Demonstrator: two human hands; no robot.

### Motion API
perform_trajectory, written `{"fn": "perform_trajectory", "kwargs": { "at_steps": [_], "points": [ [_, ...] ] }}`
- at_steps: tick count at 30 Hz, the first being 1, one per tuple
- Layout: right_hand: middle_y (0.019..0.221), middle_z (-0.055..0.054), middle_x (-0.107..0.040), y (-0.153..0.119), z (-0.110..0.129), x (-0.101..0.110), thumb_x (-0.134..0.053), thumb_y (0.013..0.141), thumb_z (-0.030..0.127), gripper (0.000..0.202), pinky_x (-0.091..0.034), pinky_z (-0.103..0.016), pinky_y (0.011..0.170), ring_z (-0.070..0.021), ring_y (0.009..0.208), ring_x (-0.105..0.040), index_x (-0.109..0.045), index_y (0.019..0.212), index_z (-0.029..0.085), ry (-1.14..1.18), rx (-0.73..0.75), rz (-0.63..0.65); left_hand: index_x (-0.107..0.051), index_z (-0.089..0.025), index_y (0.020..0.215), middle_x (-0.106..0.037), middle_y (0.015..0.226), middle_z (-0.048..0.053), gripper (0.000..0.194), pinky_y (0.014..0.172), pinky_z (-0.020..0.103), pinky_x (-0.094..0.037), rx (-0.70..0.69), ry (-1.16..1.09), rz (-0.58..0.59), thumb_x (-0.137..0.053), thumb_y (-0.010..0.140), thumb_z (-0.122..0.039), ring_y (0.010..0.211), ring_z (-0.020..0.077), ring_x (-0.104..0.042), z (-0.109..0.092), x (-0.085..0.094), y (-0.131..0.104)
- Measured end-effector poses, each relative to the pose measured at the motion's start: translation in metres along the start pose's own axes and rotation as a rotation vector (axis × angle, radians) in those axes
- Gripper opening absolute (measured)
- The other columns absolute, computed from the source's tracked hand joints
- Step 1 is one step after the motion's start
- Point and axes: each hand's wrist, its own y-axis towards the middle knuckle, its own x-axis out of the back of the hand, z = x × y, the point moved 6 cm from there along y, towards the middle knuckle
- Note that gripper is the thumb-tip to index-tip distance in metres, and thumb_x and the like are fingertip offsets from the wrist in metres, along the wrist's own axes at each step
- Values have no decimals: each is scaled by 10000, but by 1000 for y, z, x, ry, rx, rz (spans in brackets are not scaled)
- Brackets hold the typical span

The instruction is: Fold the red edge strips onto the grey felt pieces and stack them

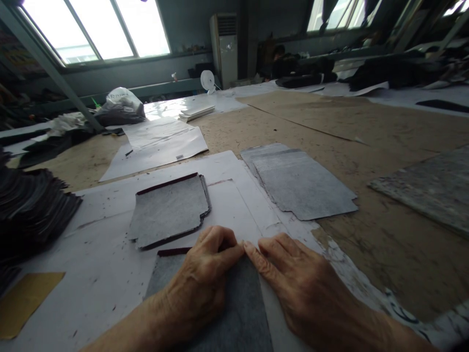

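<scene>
1. Workroom bkgd, head view: bright windows [98, 29], tall white unit w/ grille [225, 58] & small white fan [207, 79], all well beyond fingertips; brown table [220, 134] nearer, white paper [98, 274] under the work.
2. L hand [207, 278]: comes in from lower L, wrist low, fingers curled, thumb & index drawn tog. at far edge of grey piece [249, 308].
3. R hand [308, 278]: from lower R, index reaching out to meet L fingertips, others loosely bent. Can't tell if either hand nips the edge or just presses it.
4. Grey piece lies directly under L hand, partly covered by it; maroon strip [172, 252] shows L of the fingers.
5. Just beyond L fingers: strip-edged stack [168, 212]. Beyond R fingers: grey pile [300, 183].
6. Well L of fingers: dark stack [32, 210], tan card [29, 303]. Well R: speckled slab [432, 186].
</scene>
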Motion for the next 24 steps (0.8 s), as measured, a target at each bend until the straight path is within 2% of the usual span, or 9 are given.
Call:
{"fn": "perform_trajectory", "kwargs": {
  "at_steps": [3, 6, 9, 15, 17, 20, 22, 24],
  "points": [
    [890, -107, -595, 3, 2, -4, -312, 746, -11, 374, -493, -352, 666, -214, 781, -500, -608, 961, 64, -35, 16, 51, -517, -192, 1137, -465, 1026, 62, 420, 760, 254, -474, 49, -22, -30, -350, 807, 8, 908, 130, -491, 7, 11, -7],
    [912, -98, -596, 2, 3, -5, -315, 754, -8, 375, -496, -345, 667, -208, 784, -495, -601, 984, 65, -35, 19, 69, -458, -202, 1204, -446, 1065, 64, 496, 779, 274, -464, 12, 69, -37, -327, 790, 38, 931, 138, -474, 12, 18, -16],
    [948, -98, -594, 0, 3, -7, -315, 764, -3, 381, -493, -354, 682, -212, 808, -491, -592, 1014, 70, -23, 19, 70, -429, -164, 1226, -462, 1027, 75, 522, 770, 313, -453, -50, 109, 27, -317, 765, 53, 898, 163, -445, 13, 14, -22],
    [914, -105, -593, 4, 0, -3, -318, 785, 13, 368, -490, -335, 677, -202, 795, -514, -592, 1025, 67, 7, 29, 78, -425, -105, 1207, -507, 996, 98, 423, 777, 393, -430, -138, 173, 129, -318, 811, -3, 866, 202, -434, 9, 7, -22],
    [864, -81, -589, 9, -9, -1, -340, 812, 44, 332, -485, -278, 640, -166, 751, -533, -611, 991, 113, 102, -43, 109, -441, -118, 1190, -508, 998, 95, 435, 768, 380, -435, -137, 141, 115, -319, 791, 7, 864, 200, -439, 10, 8, -21],
    [816, -31, -587, 16, -26, 3, -402, 847, 102, 245, -463, -212, 644, -110, 717, -552, -622, 926, 176, 249, -233, 60, -426, -152, 1218, -514, 999, 82, 518, 767, 345, -442, -114, 75, 75, -321, 747, 36, 852, 182, -447, 14, 10, -21],
    [833, -24, -594, 20, -33, 3, -429, 853, 129, 205, -454, -221, 696, -108, 751, -559, -616, 919, 178, 258, -304, 7, -339, -149, 1297, -518, 1020, 85, 599, 798, 346, -443, -92, 58, 67, -326, 729, 42, 865, 180, -450, 15, 10, -22],
    [846, -33, -597, 25, -34, 0, -428, 859, 153, 196, -445, -254, 731, -129, 788, -558, -615, 913, 170, 228, -323, 22, -229, -126, 1354, -498, 1085, 107, 656, 846, 372, -433, -49, 80, 31, -340, 726, 28, 920, 196, -446, 17, 11, -23]
  ]
}}
